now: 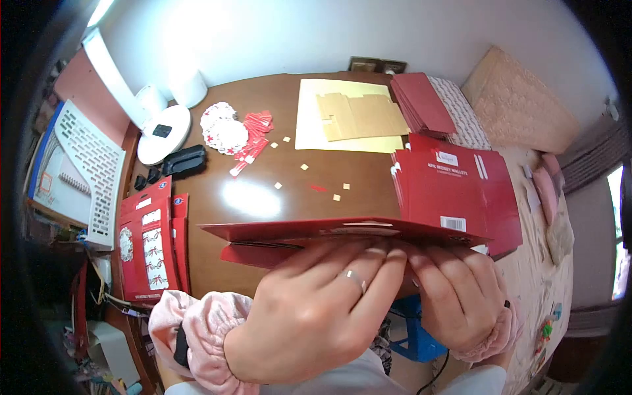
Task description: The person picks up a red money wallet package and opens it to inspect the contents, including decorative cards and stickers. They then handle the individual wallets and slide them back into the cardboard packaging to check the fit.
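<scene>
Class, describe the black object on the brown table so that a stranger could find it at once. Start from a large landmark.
Start at the brown wooden table and go to its far left side, where a white round lamp base sits. Just in front of that base lies the black oblong object. It is the only large dark item among white doilies and red packets.

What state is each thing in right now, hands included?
Left hand: fingers pressed on the red card sleeve, gripping it.
Right hand: gripping the same sleeve's edge.
Red card sleeve: held flat, seen edge-on above the table.
Money wallet packs: stacked, lying flat.
Brown card cutouts: unfolded, on the cream sheet.
Desk lamp: lit.
</scene>
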Demonstrator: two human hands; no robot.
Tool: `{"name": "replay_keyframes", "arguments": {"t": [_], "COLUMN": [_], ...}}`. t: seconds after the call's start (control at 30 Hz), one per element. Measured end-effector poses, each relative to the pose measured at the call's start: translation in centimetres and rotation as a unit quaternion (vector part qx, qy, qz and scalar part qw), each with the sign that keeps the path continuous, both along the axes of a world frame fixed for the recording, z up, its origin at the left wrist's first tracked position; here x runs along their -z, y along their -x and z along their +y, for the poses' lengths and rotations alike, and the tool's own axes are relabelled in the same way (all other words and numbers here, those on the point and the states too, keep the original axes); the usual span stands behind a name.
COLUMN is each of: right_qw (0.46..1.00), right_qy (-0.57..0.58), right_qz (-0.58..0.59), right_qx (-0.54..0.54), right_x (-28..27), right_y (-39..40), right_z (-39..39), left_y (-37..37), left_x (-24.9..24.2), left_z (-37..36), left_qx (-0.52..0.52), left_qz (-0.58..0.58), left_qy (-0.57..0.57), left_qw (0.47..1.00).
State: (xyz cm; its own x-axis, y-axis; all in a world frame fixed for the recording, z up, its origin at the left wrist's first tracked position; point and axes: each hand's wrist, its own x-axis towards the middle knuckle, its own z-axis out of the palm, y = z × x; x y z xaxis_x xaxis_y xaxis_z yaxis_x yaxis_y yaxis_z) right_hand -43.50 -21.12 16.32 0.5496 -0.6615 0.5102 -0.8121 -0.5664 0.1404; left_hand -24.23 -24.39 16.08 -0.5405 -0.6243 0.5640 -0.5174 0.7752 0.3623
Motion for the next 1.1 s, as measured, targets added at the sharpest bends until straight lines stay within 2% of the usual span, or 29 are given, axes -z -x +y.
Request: {"name": "replay_keyframes", "arguments": {"t": [0.03,0.1,0.13,0.17,0.23,0.3,0.37,0.47,0.53,0.57,0.63,0.7,0.8,0.87,1.0,1.1], "right_qw": [1.000,1.000,0.999,0.999,0.998,0.997,0.998,0.996,0.996,0.996,0.998,0.999,0.994,0.992,0.982,0.974], "right_qy": [-0.001,0.005,-0.004,-0.013,-0.002,-0.015,-0.014,-0.029,-0.001,0.027,-0.001,-0.030,-0.055,-0.070,-0.136,-0.182], "right_qz": [0.012,0.023,0.035,0.048,0.052,0.071,0.057,0.082,0.081,0.075,0.059,0.043,-0.009,-0.023,-0.073,-0.077], "right_qx": [0.009,0.008,0.014,0.021,0.019,0.036,0.032,0.036,0.031,0.027,0.008,-0.011,-0.092,-0.102,-0.111,-0.106], "right_x": [0.0,-0.2,-0.5,-0.7,-0.7,-0.8,-0.6,-1.2,-1.0,-0.9,-0.8,-0.7,-0.4,-0.5,-0.6,-1.1], "right_y": [-0.1,-0.2,-0.2,-0.3,-0.4,-0.6,-0.7,-0.8,-1.0,-1.2,-1.8,-2.6,-3.8,-4.3,-4.5,-4.5], "right_z": [0.0,0.1,0.0,0.0,0.1,0.2,0.2,0.1,-0.1,-0.2,-0.5,-0.8,-1.6,-1.7,-1.7,-1.3], "left_y": [-0.8,-3.0,-4.1,-6.1,-8.5,-9.5,-8.5,-8.0,-7.2,-7.0,-6.4,-5.8,-4.9,-4.8,-5.1,-5.8], "left_x": [0.0,-0.4,0.4,1.0,3.5,4.8,5.5,6.6,6.9,7.0,7.3,6.9,6.8,6.8,7.3,7.8], "left_z": [0.2,0.3,-0.1,0.4,1.4,0.3,0.3,1.0,1.6,1.9,2.3,2.3,2.6,2.9,3.2,3.5], "left_qx": [-0.009,-0.011,-0.040,-0.052,-0.129,-0.042,0.056,0.033,-0.007,-0.005,-0.022,0.026,0.027,0.001,0.020,0.071], "left_qz": [-0.005,0.027,0.094,0.116,0.254,0.306,0.428,0.378,0.352,0.358,0.321,0.311,0.325,0.323,0.321,0.316], "left_qy": [0.006,0.100,0.161,0.149,0.000,-0.167,-0.333,-0.340,-0.280,-0.278,-0.230,-0.201,-0.167,-0.162,-0.148,-0.249], "left_qw": [1.000,0.995,0.982,0.981,0.959,0.936,0.839,0.861,0.893,0.892,0.918,0.928,0.930,0.932,0.935,0.913]}}
